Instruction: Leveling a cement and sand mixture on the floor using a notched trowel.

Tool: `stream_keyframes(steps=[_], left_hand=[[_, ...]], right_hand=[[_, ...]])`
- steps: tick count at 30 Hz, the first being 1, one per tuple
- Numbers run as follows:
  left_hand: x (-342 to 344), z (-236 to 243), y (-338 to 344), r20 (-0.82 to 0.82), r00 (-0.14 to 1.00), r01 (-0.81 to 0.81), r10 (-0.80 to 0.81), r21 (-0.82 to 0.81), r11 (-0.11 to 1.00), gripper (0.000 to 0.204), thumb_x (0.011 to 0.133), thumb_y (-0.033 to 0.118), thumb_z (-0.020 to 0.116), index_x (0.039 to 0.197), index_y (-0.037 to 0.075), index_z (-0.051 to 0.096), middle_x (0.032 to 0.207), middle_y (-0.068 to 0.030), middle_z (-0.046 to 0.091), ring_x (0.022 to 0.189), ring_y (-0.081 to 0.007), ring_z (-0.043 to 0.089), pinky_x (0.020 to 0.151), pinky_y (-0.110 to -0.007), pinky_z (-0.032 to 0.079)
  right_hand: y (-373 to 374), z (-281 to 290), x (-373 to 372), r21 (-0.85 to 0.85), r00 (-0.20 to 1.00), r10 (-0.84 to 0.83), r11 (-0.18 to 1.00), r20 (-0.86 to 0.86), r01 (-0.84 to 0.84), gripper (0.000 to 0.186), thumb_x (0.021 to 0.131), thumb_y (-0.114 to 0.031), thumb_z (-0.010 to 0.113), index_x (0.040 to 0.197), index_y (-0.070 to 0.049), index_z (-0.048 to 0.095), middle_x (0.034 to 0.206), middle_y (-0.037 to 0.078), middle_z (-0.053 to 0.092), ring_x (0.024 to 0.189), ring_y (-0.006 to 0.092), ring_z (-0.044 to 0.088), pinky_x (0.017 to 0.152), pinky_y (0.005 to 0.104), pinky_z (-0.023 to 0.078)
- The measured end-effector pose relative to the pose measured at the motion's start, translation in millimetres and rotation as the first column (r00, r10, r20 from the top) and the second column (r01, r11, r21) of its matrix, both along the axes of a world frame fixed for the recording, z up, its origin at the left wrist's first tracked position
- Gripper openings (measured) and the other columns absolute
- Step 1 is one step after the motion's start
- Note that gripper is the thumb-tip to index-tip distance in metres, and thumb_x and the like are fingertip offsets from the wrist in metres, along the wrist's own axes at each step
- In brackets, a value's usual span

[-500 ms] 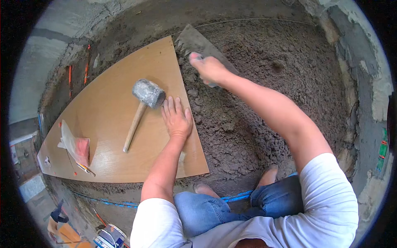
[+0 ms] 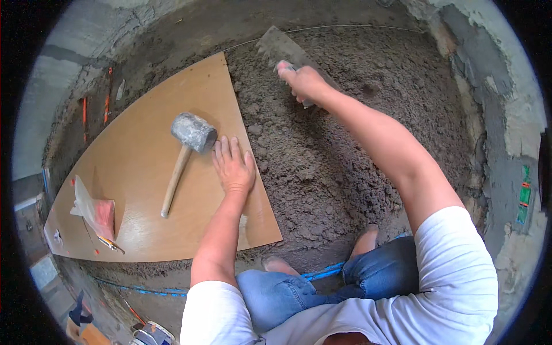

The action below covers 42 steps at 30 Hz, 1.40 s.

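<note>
My right hand (image 2: pixel 305 83) grips the handle of a flat steel trowel (image 2: pixel 276 43), which is over the rough grey mortar bed (image 2: pixel 322 178) at the far side. My left hand (image 2: pixel 233 172) lies flat, fingers spread, near the right edge of a tan board (image 2: pixel 144 98) that rests beside the exposed mortar. A rubber mallet with a wooden handle (image 2: pixel 192 131) lies on the board just left of my left fingertips. Farther left on the board lie a translucent bag with pink contents (image 2: pixel 103 215) and some small items.
A thin string crosses the far edge. Concrete walls (image 2: pixel 497 115) border the bed, with green strips (image 2: pixel 524 192) at right. Orange bars (image 2: pixel 84 119) stand at left. My knees and feet are at the near edge, by blue lines; a bucket (image 2: pixel 155 333) sits at lower left.
My right hand has moved the trowel a little to the right along the far part of the mortar. My left hand stays on the board; the whole view has shifted slightly.
</note>
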<state>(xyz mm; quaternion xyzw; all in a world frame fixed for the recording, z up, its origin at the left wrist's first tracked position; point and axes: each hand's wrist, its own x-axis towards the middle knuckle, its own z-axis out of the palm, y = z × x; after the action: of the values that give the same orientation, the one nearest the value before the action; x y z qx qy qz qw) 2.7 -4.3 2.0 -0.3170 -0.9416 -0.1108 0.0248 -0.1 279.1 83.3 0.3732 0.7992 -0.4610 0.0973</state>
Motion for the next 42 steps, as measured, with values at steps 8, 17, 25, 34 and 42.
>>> stream_keyframes(steps=[8,17,25,34,42], left_hand=[[-1,3,-1,0.002,1.000,-0.005,0.005,0.005,1.000,0.053,0.083,0.029,0.052,0.130,0.005,0.044,0.139,-0.0181,0.035,0.130,-0.0342,0.029,0.108,-0.047,0.020],[-3,1,-11,-0.017,1.000,-0.013,0.013,-0.016,1.000,0.053,0.084,0.028,0.051,0.130,0.005,0.043,0.139,-0.0178,0.035,0.131,-0.0337,0.027,0.109,-0.047,0.020],[2,-6,0,-0.018,0.999,0.035,-0.035,-0.008,0.999,0.052,0.084,0.027,0.051,0.131,0.004,0.043,0.139,-0.0177,0.034,0.131,-0.0335,0.028,0.110,-0.048,0.019],[4,-6,1,-0.042,0.997,0.065,-0.067,-0.030,0.997,0.051,0.085,0.023,0.050,0.131,0.003,0.041,0.137,-0.0193,0.035,0.129,-0.0368,0.029,0.109,-0.049,0.020],[0,-5,-1,-0.083,0.992,0.096,-0.096,0.000,0.995,0.052,0.083,0.022,0.052,0.131,0.002,0.041,0.137,-0.0199,0.036,0.127,-0.0388,0.030,0.108,-0.049,0.022]], right_hand=[[58,-16,54,0.070,0.983,-0.179,0.981,-0.034,0.181,0.068,0.081,-0.059,0.048,0.074,0.007,0.063,0.063,0.018,0.062,0.065,0.0319,0.064,0.068,0.0397,0.049],[59,-12,93,0.287,0.991,-0.105,0.955,0.082,0.077,0.066,0.082,-0.058,0.047,0.097,0.004,0.065,0.102,0.028,0.061,0.103,0.0397,0.057,0.089,0.0420,0.044],[91,23,118,0.324,0.960,-0.278,0.910,0.017,0.258,0.076,0.084,-0.064,0.037,0.094,0.008,0.062,0.091,0.029,0.062,0.097,0.0397,0.060,0.085,0.0405,0.045],[111,31,263,0.583,0.970,0.059,0.790,0.235,-0.189,0.048,0.087,-0.048,0.050,0.081,-0.001,0.058,0.080,0.024,0.062,0.077,0.0425,0.059,0.069,0.0499,0.045],[199,5,216,0.634,0.959,-0.019,0.754,0.283,-0.172,0.054,0.086,-0.055,0.046,0.090,-0.004,0.062,0.090,0.021,0.064,0.087,0.0374,0.062,0.077,0.0470,0.048]])
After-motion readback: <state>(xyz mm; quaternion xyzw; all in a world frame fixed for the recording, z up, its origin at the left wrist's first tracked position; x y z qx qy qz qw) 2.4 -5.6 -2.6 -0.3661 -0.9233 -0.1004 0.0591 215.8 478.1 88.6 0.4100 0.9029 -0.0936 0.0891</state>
